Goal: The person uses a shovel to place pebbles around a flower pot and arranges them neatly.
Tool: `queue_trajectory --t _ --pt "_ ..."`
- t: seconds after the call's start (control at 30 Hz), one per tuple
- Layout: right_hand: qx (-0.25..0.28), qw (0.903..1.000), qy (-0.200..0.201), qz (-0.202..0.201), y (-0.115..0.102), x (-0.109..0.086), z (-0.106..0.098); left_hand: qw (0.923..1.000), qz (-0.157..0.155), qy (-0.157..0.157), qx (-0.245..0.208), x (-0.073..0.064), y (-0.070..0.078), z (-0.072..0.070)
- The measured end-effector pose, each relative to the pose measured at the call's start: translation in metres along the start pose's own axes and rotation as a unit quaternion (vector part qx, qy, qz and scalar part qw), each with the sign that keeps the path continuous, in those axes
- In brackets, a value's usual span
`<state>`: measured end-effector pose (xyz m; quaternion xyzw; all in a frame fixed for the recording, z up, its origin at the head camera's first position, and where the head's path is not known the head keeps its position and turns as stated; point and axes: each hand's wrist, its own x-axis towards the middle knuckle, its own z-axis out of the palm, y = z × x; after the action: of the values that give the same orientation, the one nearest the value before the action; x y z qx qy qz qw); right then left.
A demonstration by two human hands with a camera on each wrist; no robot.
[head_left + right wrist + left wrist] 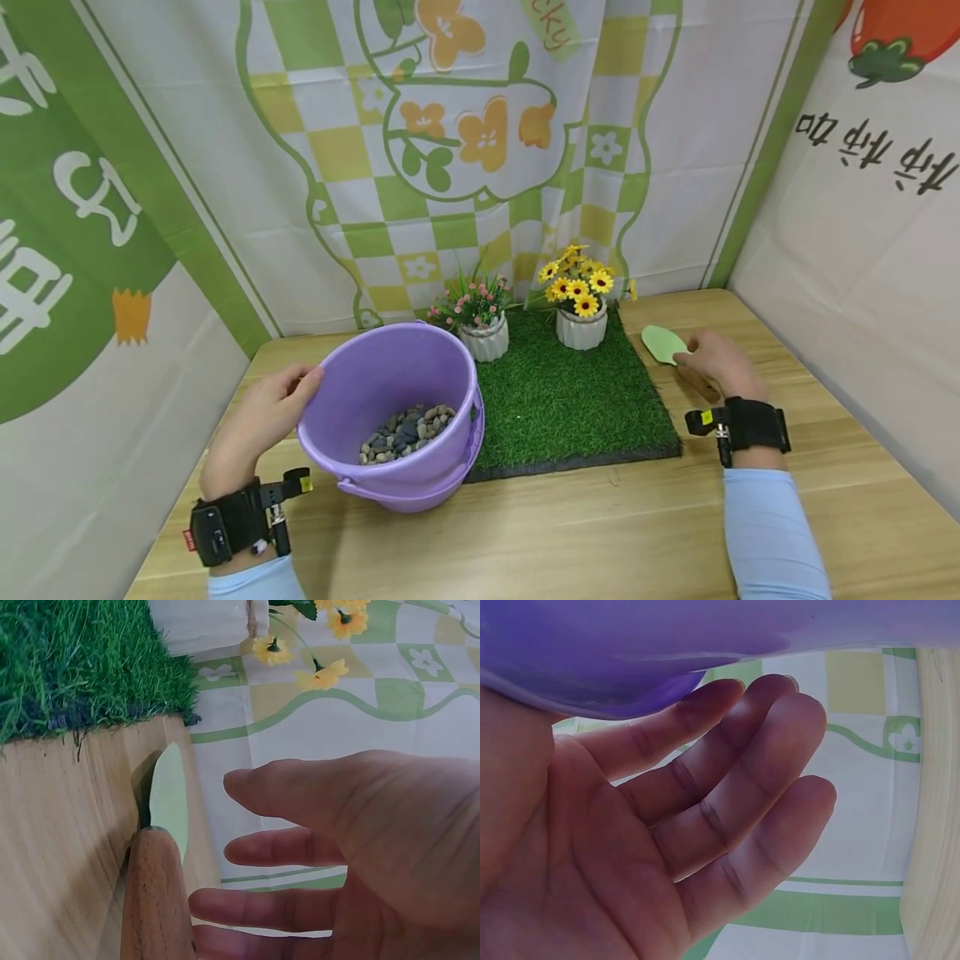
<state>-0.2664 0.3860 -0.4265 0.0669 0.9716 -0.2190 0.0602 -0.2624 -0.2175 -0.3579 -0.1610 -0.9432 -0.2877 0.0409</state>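
Note:
A purple bucket (442,467) stands tilted on the left of the table, its mouth toward me, with several pebbles (408,433) inside. My left hand (262,408) holds its left rim, thumb at the lip and the other fingers outside. In the left wrist view these fingers (757,780) reach past the purple wall, loosely bent. On the right lies a small garden trowel (154,900) with a pale green blade and a wooden handle. Over it is my right hand (720,362), thumb and fingers apart, with lower fingertips (210,904) right beside the handle.
A mat of artificial grass (570,408) lies mid-table. At its back stand a white pot of pink flowers (486,340) and a white pot of yellow flowers (582,327). Printed cloth walls (480,225) enclose the wooden table (585,533) at the back and sides.

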Motion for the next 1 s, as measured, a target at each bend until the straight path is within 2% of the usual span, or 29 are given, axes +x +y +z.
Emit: queue_trajectory --t 0.4,0.73,1.0 --pt "0.024 0.9992 -0.02 0.025 0.003 -0.002 0.005 1.0 0.004 0.005 -0.001 0.0 -0.001 0.001" --pt "0.006 0.9994 -0.023 0.024 0.005 0.002 0.008 1.0 -0.001 0.003 -0.006 -0.001 0.0 0.0" --pt "0.011 0.9992 -0.026 0.028 0.012 0.006 0.015 0.9999 -0.003 0.003 -0.009 -0.001 -0.001 0.0"
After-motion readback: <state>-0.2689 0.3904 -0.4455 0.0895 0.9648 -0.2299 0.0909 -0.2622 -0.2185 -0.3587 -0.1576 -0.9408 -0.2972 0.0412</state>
